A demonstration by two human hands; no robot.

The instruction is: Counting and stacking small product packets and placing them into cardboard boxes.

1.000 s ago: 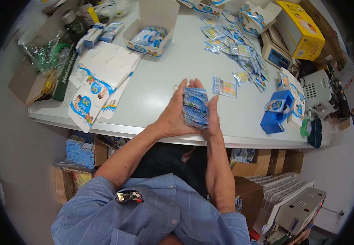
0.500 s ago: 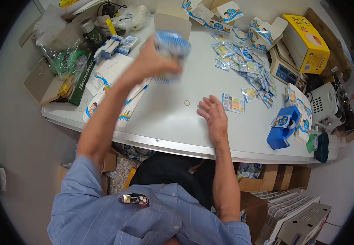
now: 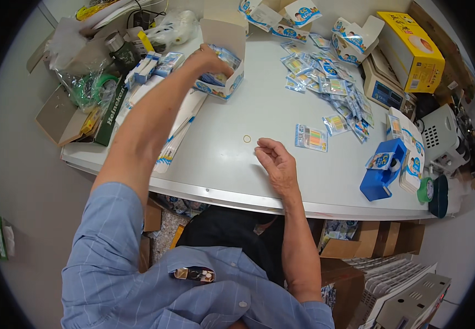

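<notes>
My left hand (image 3: 209, 59) reaches into an open white carton (image 3: 235, 82) at the back of the table. Its fingers and thumb span a bundle of blue-and-clear packets (image 3: 224, 56), which lies inside the carton walls; the hand partly covers it. My right hand (image 3: 279, 167) rests over the front of the table, fingers loosely curved and apart, holding nothing. A thin yellowish rubber band (image 3: 247, 139) lies just left of its fingertips. One flat packet (image 3: 311, 137) with coloured contents is to the right of that hand.
A heap of loose packets (image 3: 333, 86) covers the right rear. Beyond it stand a scale (image 3: 383, 88) and a yellow box (image 3: 411, 51). A blue tape dispenser (image 3: 380, 178) sits front right. Flattened cartons (image 3: 181, 129) lie under my left forearm.
My left hand has carried the bundle of packets down and slightly left into the open carton. My right hand has shifted a little left and its fingers have curled in.
</notes>
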